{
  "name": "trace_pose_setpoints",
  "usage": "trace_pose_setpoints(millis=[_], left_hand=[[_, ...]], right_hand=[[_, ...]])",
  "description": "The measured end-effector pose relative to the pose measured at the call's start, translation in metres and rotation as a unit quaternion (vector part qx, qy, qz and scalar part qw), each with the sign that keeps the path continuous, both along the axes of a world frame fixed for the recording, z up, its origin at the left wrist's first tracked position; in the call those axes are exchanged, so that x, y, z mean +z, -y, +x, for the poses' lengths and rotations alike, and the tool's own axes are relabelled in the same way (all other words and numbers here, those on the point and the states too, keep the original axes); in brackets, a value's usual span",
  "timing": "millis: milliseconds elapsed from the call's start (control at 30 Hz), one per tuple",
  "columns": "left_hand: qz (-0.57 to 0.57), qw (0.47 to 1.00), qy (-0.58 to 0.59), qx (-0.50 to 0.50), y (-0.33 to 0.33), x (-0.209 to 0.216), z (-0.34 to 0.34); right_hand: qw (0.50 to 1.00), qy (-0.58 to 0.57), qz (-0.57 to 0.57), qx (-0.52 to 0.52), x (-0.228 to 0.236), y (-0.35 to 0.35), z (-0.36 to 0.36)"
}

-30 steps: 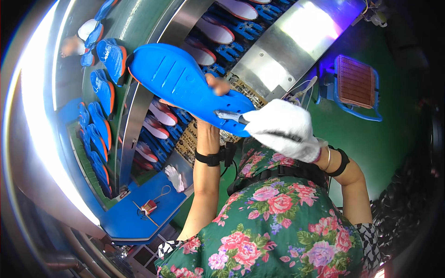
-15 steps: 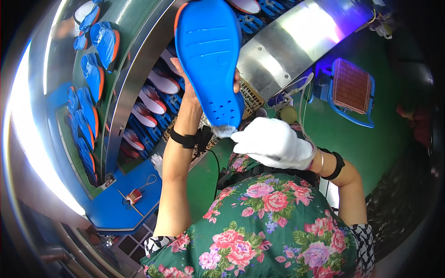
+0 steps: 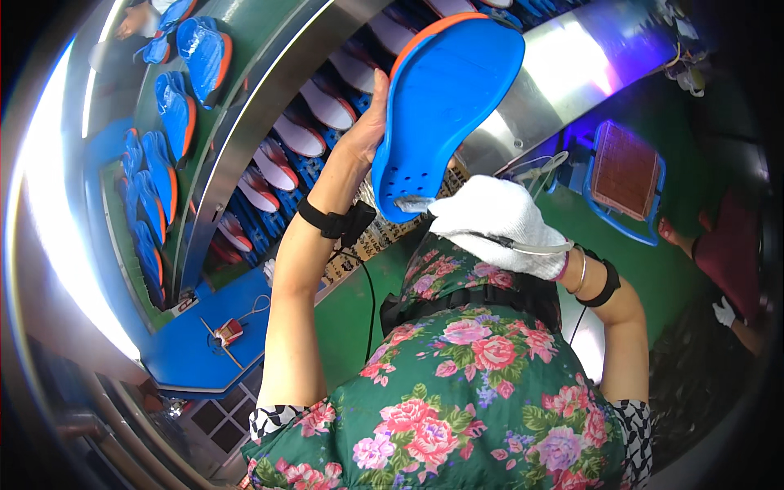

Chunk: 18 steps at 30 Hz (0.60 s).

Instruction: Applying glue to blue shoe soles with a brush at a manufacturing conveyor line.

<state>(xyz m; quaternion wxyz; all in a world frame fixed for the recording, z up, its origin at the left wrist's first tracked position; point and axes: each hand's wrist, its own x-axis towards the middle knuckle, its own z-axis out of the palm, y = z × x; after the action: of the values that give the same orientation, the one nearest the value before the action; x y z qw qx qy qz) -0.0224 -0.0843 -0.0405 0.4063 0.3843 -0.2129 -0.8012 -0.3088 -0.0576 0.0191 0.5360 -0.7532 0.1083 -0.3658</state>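
Observation:
A blue insole with an orange edge and small holes at its narrower end is held up in front of me. My bare left hand grips it from the left side and behind; most of those fingers are hidden. My right hand, in a white knit glove, is closed on a brush. The brush's pale bristles touch the narrow end of the insole, just below the holes. Along the gloved palm runs a thin clear tube, seemingly joined to the brush handle.
Blue insoles lie on a green conveyor at left. Beneath are rows of white-and-red insoles. A blue table holds a small red-and-white object. At right stand a blue-framed stool and another person's gloved hand.
The insole has shifted right and tilted, its wide end leaning right. My gloved hand has moved slightly right and up, with the brush still at the narrow end. Another person shows at right.

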Motion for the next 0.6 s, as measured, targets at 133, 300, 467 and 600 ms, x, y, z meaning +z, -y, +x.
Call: trace_pose_setpoints(millis=[133,300,467,600], left_hand=[[-0.061,0.975,-0.211,0.037,0.041,0.032,0.0],[-0.277,0.898,-0.275,0.205,0.111,0.081,0.026],[-0.289,0.824,-0.353,0.336,0.099,0.102,0.028],[-0.117,0.864,-0.369,0.323,0.017,0.095,0.017]], right_hand=[[0.933,0.066,0.354,0.017,0.006,0.014,-0.006],[0.792,0.246,0.554,-0.073,0.01,0.05,-0.002],[0.705,0.353,0.614,-0.043,0.011,0.081,0.015],[0.706,0.349,0.616,0.001,0.02,0.086,0.029]])
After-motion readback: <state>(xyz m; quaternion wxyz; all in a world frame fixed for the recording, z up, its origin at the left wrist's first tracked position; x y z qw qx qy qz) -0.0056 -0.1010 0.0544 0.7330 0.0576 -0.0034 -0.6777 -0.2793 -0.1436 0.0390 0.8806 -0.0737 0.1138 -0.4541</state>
